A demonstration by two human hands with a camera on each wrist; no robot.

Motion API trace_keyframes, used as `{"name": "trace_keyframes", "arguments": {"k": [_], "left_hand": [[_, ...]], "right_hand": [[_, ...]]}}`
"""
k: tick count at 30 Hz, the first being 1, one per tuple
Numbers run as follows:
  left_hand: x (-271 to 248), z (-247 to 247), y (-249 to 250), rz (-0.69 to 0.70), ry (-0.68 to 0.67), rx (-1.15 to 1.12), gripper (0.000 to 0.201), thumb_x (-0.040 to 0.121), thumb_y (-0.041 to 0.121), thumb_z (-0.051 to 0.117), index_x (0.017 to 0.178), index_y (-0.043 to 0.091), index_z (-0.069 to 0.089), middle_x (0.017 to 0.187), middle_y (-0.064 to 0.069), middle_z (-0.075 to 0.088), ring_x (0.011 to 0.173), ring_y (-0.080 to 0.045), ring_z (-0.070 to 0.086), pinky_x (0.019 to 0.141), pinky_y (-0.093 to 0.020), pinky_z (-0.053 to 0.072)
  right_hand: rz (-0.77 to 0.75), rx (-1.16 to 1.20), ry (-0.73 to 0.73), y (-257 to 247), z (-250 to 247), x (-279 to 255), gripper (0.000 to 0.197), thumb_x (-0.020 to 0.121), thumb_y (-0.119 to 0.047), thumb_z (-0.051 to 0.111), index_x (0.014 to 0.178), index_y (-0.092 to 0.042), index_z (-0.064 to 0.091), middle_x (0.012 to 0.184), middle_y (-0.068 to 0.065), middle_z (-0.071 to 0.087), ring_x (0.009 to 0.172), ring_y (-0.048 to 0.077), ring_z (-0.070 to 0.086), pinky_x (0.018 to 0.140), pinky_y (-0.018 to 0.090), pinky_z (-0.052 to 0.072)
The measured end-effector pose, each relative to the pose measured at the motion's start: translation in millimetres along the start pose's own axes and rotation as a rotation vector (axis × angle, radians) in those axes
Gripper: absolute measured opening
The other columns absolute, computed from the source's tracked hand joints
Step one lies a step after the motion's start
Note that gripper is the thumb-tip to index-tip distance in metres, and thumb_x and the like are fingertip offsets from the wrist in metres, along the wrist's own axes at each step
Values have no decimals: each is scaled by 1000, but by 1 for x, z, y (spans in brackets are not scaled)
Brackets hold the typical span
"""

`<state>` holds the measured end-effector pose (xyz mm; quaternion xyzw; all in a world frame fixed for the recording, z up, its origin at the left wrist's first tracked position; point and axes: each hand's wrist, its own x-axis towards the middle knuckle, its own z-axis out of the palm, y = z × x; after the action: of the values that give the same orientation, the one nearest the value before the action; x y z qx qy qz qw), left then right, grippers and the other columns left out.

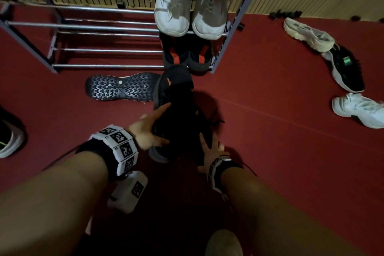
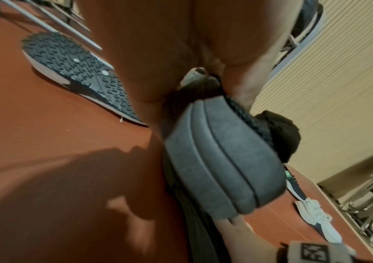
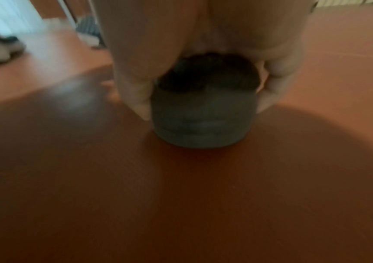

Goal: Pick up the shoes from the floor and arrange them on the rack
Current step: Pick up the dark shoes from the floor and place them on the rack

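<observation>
Both your left hand (image 1: 150, 131) and right hand (image 1: 209, 149) clasp black shoes (image 1: 176, 110) by the heels, near the rack (image 1: 108, 50); keep them level, toes leading onto the free bars left of the stored pairs

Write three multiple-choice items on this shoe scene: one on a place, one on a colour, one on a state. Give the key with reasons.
1. Where does the white pair sit?
A. on the rack
B. on the floor
C. in a box

2. What colour is the floor?
A. grey
B. dark red
C. green

3. How does the shoe beside the rack lie?
A. upright
B. sole showing
C. inside another shoe

Key:
1 A: its soles rest on the rack's bars.
2 B: the surface is dark red in the head view.
3 B: its black tread faces the camera.

Both hands hold a black shoe.
</observation>
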<state>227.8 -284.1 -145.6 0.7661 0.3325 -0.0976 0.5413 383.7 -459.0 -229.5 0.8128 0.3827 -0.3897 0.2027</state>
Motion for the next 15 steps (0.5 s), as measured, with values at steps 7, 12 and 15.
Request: {"name": "trace_keyframes", "arguments": {"k": [7, 12, 15], "left_hand": [[1, 0, 7, -7, 21, 51, 103, 69, 13, 76, 146, 39, 13, 147, -6, 35, 136, -25, 31, 106, -37, 35], [-12, -10, 14, -2, 69, 24, 108, 50, 40, 78, 130, 66, 9, 148, -9, 32, 136, -25, 32, 109, -44, 36], [-23, -20, 14, 3, 106, -24, 104, 54, 36, 80, 123, 75, 13, 147, -9, 32, 134, -24, 37, 111, -42, 35]], "right_hand": [[-37, 169, 68, 1, -10, -8, 110, 78, -42, 69, 143, -43, -19, 156, 7, -15, 139, 38, 11, 107, 49, 34], [-110, 334, 118, -1, -27, -22, 108, 78, -43, 67, 144, -42, -19, 156, 9, -14, 142, 36, 10, 113, 44, 29], [-165, 375, 213, 0, -46, -32, 101, 79, -44, 64, 145, -44, -12, 157, -1, -18, 143, 34, 12, 112, 43, 30]]}}
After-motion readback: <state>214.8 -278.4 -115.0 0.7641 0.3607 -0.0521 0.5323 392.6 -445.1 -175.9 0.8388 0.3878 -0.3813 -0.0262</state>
